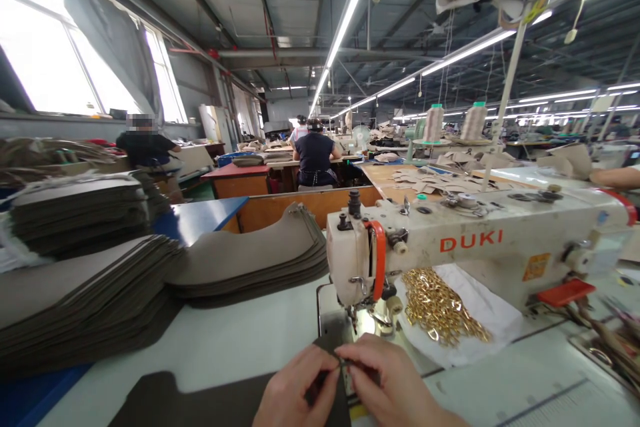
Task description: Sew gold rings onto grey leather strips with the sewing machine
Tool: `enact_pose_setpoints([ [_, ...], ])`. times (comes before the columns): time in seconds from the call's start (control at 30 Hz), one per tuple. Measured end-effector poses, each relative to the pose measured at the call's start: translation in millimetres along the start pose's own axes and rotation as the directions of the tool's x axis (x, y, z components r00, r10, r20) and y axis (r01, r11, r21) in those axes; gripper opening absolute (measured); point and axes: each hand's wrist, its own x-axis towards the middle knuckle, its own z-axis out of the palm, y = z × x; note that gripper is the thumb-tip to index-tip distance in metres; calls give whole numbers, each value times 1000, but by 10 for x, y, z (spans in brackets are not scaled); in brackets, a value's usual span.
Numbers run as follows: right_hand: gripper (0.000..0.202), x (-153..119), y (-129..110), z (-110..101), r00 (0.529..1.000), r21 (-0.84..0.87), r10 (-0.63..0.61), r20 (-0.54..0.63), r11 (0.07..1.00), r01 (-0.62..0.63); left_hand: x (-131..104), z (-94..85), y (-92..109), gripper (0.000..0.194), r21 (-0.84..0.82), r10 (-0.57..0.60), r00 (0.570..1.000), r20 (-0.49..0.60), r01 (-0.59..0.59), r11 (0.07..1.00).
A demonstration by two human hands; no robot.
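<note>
My left hand point(303, 383) and my right hand point(385, 377) meet at the front of the sewing machine point(420, 240), just before its needle area. Thumb and fingers of both are pinched together, fingertips almost touching. A small dark bit shows between them, mostly covered, and I cannot make out what it is. Beneath and beside my left hand lies a flat dark grey fabric piece point(195, 400), running left across the worktable. Gold metal rings or clasps point(440, 307) are heaped on a white cloth point(495, 313) under the machine arm, beyond my right hand.
Stacks of cut grey panels point(250, 260) stand behind and left on the worktable point(210, 340), with a taller stack point(70, 300) at far left. A thread stand pole point(510, 73) rises behind the machine. A ruler marking point(550, 403) lies front right. Other people point(315, 153) sit farther off.
</note>
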Motion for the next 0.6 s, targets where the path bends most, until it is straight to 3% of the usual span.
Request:
enact_pose_setpoints([
  [0.23, 38, -23, 38, 15, 1000, -12, -1, -6, 1000, 1, 9, 1, 12, 16, -9, -19, 1000, 0, 19, 1000],
  [0.33, 42, -53, 81, 35, 998, 50, 55, -30, 997, -53, 18, -9, 21, 16, -18, -42, 999, 12, 42, 999],
  [0.47, 16, -52, 77, 40, 992, 143, 120, -39, 983, -114, 14, -11, 19, 16, -11, -52, 999, 15, 53, 999],
  [0.6, 10, -39, 65, 37, 987, 177, 153, -49, 974, -142, 4, 0, 1, 16, -14, -29, 999, -29, 28, 1000],
])
